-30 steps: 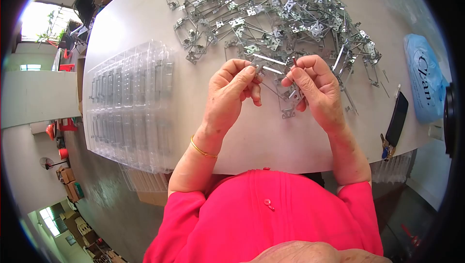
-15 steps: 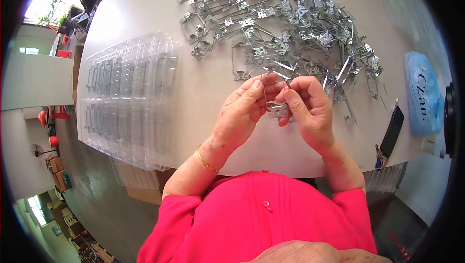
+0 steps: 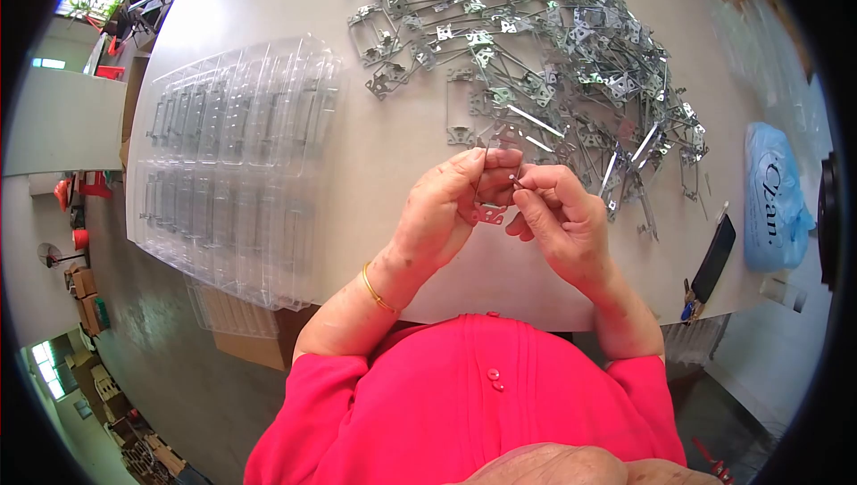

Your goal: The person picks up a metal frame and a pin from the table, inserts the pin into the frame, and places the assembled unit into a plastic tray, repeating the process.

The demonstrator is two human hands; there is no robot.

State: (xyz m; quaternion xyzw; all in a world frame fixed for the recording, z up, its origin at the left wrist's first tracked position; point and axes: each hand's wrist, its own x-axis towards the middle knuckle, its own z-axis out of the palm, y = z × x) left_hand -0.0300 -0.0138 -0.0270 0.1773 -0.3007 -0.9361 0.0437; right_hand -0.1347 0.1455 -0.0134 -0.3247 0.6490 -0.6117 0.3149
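Observation:
Above the front of the table, my left hand (image 3: 436,210) pinches a wire-and-plate metal bracket (image 3: 488,215). One thin rod of it stands up along the fingers, and a shiny plate with holes shows below them. Close beside it, the thumb and forefinger of my right hand (image 3: 569,224) are pressed together on a small thin metal piece (image 3: 516,182), whose exact shape I cannot tell. Just beyond both hands lies a tangled pile of metal brackets (image 3: 536,66), all plates and long thin rods.
Stacked clear plastic trays (image 3: 228,173) with rows of brackets in them cover the table's left side. At the right lie a dark phone (image 3: 715,257), keys (image 3: 691,303) and a blue plastic bag (image 3: 775,204). A cardboard box (image 3: 259,342) stands below the left table edge.
Both hands have come slightly nearer my body, and the bracket's plate has turned and now shows beside the left fingers. The whole view has shifted slightly.

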